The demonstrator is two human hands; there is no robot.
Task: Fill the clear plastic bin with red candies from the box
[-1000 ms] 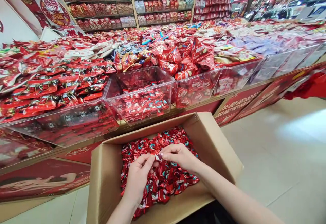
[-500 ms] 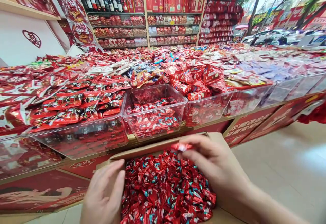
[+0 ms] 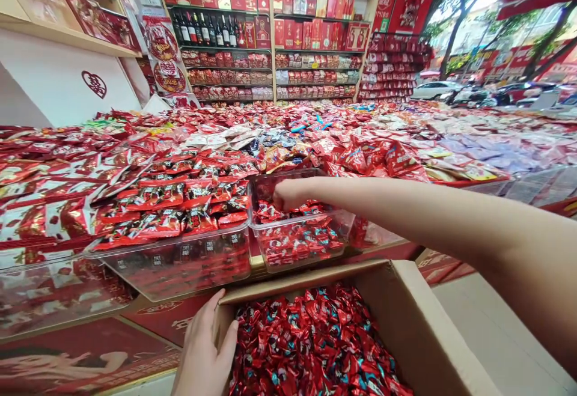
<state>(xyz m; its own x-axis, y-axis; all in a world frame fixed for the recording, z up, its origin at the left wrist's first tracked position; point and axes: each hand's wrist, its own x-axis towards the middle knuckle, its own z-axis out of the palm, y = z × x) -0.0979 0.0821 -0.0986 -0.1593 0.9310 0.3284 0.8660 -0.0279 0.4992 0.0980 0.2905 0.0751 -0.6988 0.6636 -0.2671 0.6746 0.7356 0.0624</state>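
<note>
A cardboard box stands in front of me, holding a heap of red wrapped candies with bits of blue. My left hand grips its left wall, thumb on the inner side and fingers outside. Beyond the box, my right hand reaches down into a clear plastic bin partly filled with similar red candies. Its fingers are curled downward near the candies; what they hold, if anything, is hidden. My right forearm crosses over the neighbouring bins.
Left of that bin sits a clear bin heaped with red and black packets. To the right are red pyramid-shaped packs. Shelves with bottles and red boxes stand behind. Tiled floor shows at right.
My right hand has gone from above the box, where it held a red wrapped candy, forward into the clear bin. My left hand stays at the box's left wall. The view has tilted up.
</note>
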